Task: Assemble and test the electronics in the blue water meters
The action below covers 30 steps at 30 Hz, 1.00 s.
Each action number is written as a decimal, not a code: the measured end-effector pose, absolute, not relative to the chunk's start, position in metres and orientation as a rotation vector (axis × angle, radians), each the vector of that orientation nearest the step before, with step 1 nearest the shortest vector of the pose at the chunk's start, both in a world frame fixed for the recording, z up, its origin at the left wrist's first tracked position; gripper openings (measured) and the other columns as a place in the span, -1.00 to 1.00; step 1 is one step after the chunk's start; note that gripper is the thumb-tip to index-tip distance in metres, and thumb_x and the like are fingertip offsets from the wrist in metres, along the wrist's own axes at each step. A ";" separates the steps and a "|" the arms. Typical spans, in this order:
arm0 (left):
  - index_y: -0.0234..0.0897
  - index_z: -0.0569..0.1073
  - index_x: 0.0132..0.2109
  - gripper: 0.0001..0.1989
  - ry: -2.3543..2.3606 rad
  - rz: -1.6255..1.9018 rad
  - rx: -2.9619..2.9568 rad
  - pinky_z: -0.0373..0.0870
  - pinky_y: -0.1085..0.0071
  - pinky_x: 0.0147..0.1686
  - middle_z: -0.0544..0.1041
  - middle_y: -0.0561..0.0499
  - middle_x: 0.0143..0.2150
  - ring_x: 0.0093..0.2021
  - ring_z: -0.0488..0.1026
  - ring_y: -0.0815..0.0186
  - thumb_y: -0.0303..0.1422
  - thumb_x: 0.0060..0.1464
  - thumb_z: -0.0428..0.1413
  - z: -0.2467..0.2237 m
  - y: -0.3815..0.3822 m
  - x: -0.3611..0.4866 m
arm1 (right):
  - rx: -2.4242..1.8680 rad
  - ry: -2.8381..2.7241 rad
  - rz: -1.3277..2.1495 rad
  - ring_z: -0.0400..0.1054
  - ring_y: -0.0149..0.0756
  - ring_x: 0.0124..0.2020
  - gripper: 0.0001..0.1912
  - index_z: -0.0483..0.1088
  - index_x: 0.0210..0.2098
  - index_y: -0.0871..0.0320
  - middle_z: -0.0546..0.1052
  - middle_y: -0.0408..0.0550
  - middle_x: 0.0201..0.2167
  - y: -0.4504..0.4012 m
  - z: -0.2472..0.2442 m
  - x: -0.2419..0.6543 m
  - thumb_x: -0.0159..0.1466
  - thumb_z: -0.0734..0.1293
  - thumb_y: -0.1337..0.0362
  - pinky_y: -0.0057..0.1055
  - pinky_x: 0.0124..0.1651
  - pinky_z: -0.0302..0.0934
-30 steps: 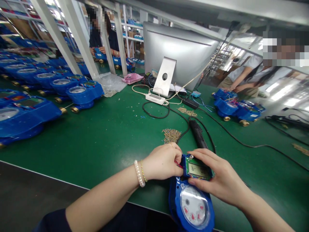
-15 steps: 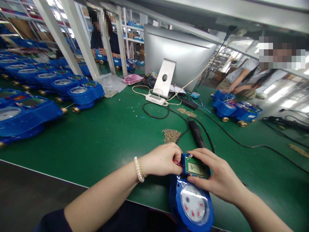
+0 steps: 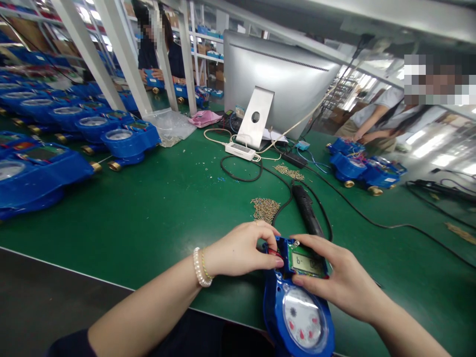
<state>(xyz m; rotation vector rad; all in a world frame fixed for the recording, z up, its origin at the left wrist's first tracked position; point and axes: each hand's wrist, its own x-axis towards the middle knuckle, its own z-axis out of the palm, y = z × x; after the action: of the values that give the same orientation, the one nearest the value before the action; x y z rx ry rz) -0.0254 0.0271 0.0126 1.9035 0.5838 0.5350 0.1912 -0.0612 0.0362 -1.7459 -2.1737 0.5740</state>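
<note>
A blue water meter with a round white dial lies at the near edge of the green table. Its upper part carries a green circuit board with a small LCD screen. My left hand pinches red wires at the board's left side. From the right, my right hand holds the board and the meter's housing, fingers spread over the screen's edge. My left wrist wears a pearl bracelet.
A black electric screwdriver and a pile of small screws lie just beyond the meter. Rows of blue meters fill the left side. A monitor's back, cables, more meters and other people stand farther off.
My left hand has slid a little toward me along the board's left edge. The meter and my right hand stay almost where they were.
</note>
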 end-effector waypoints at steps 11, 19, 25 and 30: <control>-0.22 0.48 -0.38 -0.88 0.663 0.659 1.750 0.26 0.35 0.05 0.49 0.01 0.00 0.02 0.41 0.26 -0.36 -0.07 0.28 0.001 0.014 -0.028 | -1.567 -2.364 0.342 0.21 -0.15 0.18 -0.51 0.04 0.26 -0.01 0.30 -0.03 0.20 -0.068 0.023 0.204 0.36 0.11 0.09 -0.06 0.15 0.19; -0.09 0.33 0.09 -0.50 0.742 0.667 1.717 0.24 0.29 0.15 0.41 0.03 0.12 0.11 0.34 0.25 -0.25 -0.01 0.24 0.004 0.000 -0.023 | -1.538 -2.222 0.417 0.14 -0.24 0.22 -0.56 0.08 0.24 0.03 0.26 -0.04 0.23 -0.072 0.014 0.199 0.38 0.09 0.24 -0.17 0.23 0.13; -0.11 0.34 0.13 -0.44 0.748 0.664 1.875 0.20 0.29 0.18 0.37 0.01 0.15 0.15 0.30 0.23 -0.28 -0.04 0.26 0.004 -0.010 -0.002 | -1.514 -1.909 0.665 0.10 -0.24 0.26 -0.51 -0.03 0.25 0.03 0.18 -0.01 0.27 -0.077 0.010 0.191 0.36 0.14 0.22 -0.13 0.28 0.09; -0.12 0.39 0.07 -0.49 0.799 0.635 1.873 0.23 0.25 0.16 0.40 -0.01 0.12 0.13 0.33 0.20 -0.28 -0.07 0.27 0.005 -0.009 0.001 | -1.305 -1.595 0.916 -0.01 -0.25 0.31 -0.56 0.02 0.23 0.04 0.11 0.00 0.31 -0.081 0.005 0.190 0.39 0.11 0.18 -0.10 0.34 -0.06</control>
<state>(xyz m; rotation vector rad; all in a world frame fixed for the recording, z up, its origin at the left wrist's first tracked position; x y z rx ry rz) 0.0008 -0.0092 0.0051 1.8728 0.7994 0.6351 0.1895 -0.0813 0.0050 -1.3045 -1.5950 0.9164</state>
